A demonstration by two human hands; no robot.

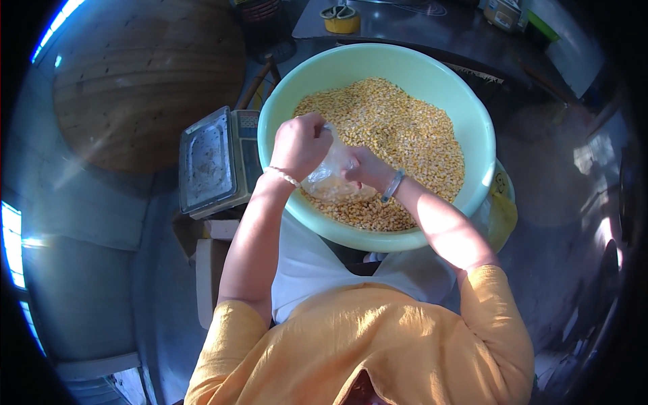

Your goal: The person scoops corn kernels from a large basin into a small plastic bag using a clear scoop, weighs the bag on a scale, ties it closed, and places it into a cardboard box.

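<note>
A large pale green plastic basin (314, 71) stands in front of me, with a broad heap of yellow corn kernels (405, 131) in it. Over its left part my left hand (304, 139) is closed on the upper edge of a clear plastic bag (329, 164). My right hand (369, 167) grips the bag's other side, its fingers curled into the plastic. The bag hangs low over the kernels at the near side; how much is inside cannot be made out through the film.
Left of the basin is a weighing scale (207, 159) with a metal pan and keypad, near cardboard boxes (211, 283). A round wooden tabletop (152, 86) lies beyond it. On the dark table (420, 25) at the back sits a yellow tape roll with scissors (341, 21). A yellow bag (502, 217) is at right.
</note>
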